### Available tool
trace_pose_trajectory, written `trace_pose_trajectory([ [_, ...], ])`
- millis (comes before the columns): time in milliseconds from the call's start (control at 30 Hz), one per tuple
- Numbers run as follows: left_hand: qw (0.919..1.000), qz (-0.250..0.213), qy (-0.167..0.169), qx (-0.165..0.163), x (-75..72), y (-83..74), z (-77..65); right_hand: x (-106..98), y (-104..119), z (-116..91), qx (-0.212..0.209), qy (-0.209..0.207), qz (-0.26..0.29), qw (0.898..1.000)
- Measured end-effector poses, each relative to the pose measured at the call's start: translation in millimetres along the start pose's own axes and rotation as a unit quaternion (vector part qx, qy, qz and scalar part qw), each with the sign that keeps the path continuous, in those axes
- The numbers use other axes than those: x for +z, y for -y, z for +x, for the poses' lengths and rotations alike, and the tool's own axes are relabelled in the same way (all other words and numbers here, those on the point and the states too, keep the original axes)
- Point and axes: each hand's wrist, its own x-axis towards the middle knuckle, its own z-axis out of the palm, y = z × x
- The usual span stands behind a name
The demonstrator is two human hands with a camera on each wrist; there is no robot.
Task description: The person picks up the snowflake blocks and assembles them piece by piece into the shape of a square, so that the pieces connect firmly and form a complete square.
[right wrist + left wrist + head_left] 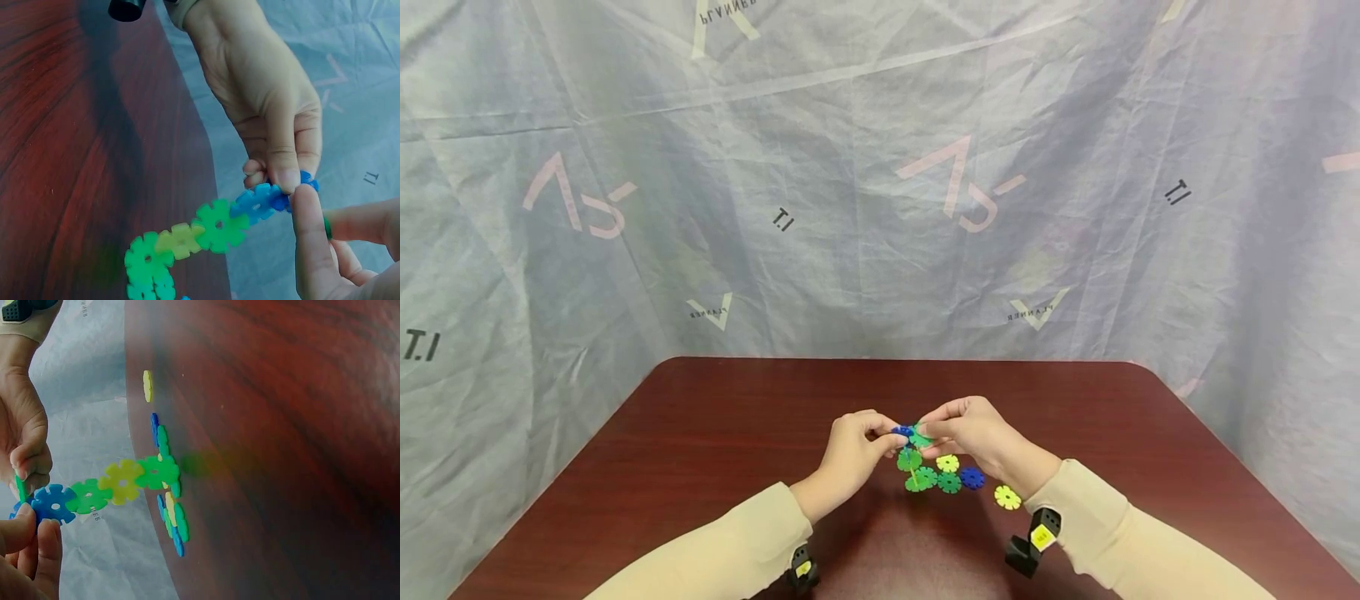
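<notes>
A chain of notched plastic flower discs hangs between the hands. My left hand (855,450) pinches a dark blue disc (902,431) at its upper end between thumb and fingers. Beside it my right hand (973,433) pinches a green disc (919,437) by its edge, close against the blue one. Below the blue end, a lighter blue disc (55,505), a green disc (220,225), a yellow disc (181,241) and another green disc (149,257) follow in the chain. The fingertips hide where the held discs meet.
On the dark red table (730,433) lie loose discs, among them a green disc (949,482), a blue disc (972,477) and a yellow disc (1007,498) below the right wrist. A grey printed cloth (850,275) hangs behind the table.
</notes>
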Motion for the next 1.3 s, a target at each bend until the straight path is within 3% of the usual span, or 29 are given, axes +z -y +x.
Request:
trace_pose_trajectory([
  [433, 0.9998, 0.008, 0.018, -0.006, -2.0, 2.5, -1.6, -1, -9, 3, 0.017, 0.025, 0.030, 0.999],
  [733, 0.9995, 0.001, 0.010, 0.031, -6.4, 8.1, 0.3, -3, -13, 5, 0.018, 0.051, 0.060, 0.997],
  [867, 0.9985, -0.017, 0.028, 0.043, -8.7, 10.2, 1.0, -3, -12, 4, 0.007, 0.067, 0.073, 0.995],
  [1067, 0.9936, -0.060, 0.095, -0.008, -6.5, 10.1, 0.0, -1, -11, 4, -0.003, 0.058, 0.078, 0.995],
  [1133, 0.9930, -0.053, 0.104, -0.021, -5.0, 9.0, -1.1, 0, -11, 4, -0.002, 0.051, 0.072, 0.996],
  [1300, 0.9940, -0.045, 0.098, -0.017, -2.3, 6.8, -3.0, 2, -10, 4, 0.007, 0.035, 0.071, 0.997],
])
